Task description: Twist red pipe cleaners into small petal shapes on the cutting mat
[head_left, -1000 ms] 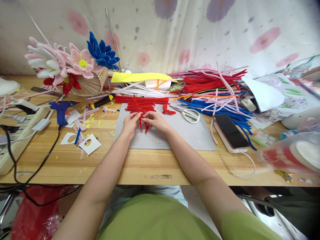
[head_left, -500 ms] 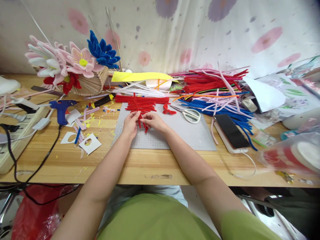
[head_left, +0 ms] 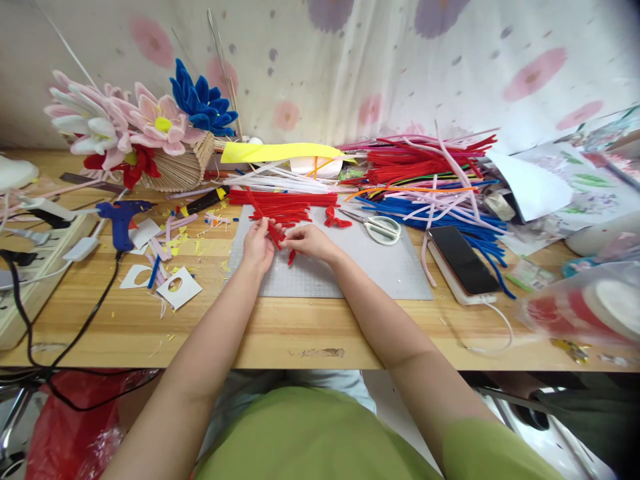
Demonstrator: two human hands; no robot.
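Note:
Between my two hands, over the grey cutting mat, is a red pipe cleaner. My left hand is closed around it, and one end sticks up past the fingertips. My right hand pinches the same red piece from the other side, thumb against forefinger. A short red end hangs below the right fingers. Just beyond the hands lies a pile of cut red pipe cleaners. To the right sit a bent red petal shape and scissors with pale handles.
A blue glue gun and paper scraps lie on the left. Fuzzy flowers stand at the back left. Bundles of coloured pipe cleaners fill the back right, near a phone and a bagged cup.
The red pipe cleaner between my hands has tilted: its upper end now leans further left. My left hand has turned slightly, palm showing more. The scissors and pile stay put.

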